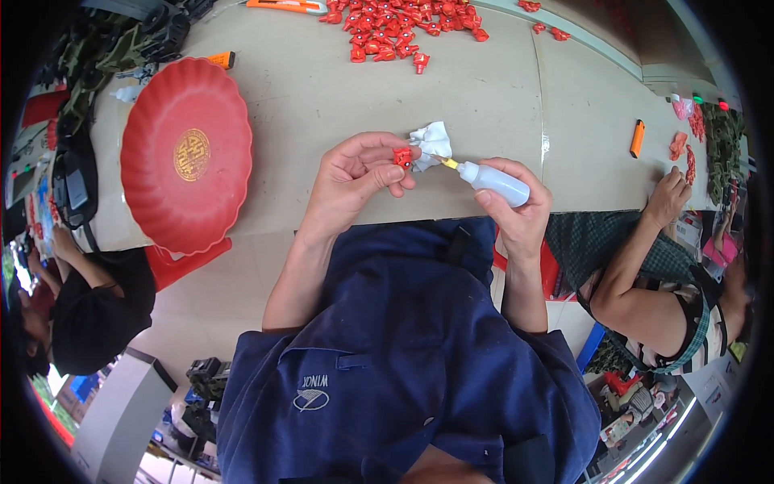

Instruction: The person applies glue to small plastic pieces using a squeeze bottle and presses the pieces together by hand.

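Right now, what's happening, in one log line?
Left fingers: small red piece | Right fingers: whitish squeeze bottle, yellow nozzle toward piece | Nearby: white tissue, red tray

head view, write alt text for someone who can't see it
A person's left hand pinches a small red part while the right hand aims a translucent squeeze bottle toward it. A crumpled white tissue lies on the table, with a scalloped red tray at left and a heap of red parts beyond.
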The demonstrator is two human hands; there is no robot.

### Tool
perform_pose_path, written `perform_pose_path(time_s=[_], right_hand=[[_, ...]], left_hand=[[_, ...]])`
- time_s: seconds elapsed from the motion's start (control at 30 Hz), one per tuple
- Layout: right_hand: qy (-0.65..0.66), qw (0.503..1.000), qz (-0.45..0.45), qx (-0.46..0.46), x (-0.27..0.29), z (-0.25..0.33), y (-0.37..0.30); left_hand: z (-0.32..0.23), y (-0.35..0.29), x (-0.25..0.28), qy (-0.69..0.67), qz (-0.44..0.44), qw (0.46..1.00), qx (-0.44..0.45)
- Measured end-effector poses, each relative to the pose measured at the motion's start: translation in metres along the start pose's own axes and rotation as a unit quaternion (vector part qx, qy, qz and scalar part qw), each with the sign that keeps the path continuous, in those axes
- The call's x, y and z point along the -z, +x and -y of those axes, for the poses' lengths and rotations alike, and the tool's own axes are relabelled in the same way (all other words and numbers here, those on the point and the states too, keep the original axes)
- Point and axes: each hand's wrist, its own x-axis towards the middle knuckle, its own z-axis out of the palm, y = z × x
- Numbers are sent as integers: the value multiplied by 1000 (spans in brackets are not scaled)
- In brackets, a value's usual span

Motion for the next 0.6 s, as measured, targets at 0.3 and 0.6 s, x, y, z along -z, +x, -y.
perform_pose_path(time_s=[0.3,0.6], right_hand=[[-20,999,30,13,1,-2,2],[-28,999,45,1,-1,-2,4]], left_hand=[[1,0,2,33,4,999,19],[0,0,2,35,11,999,34]])
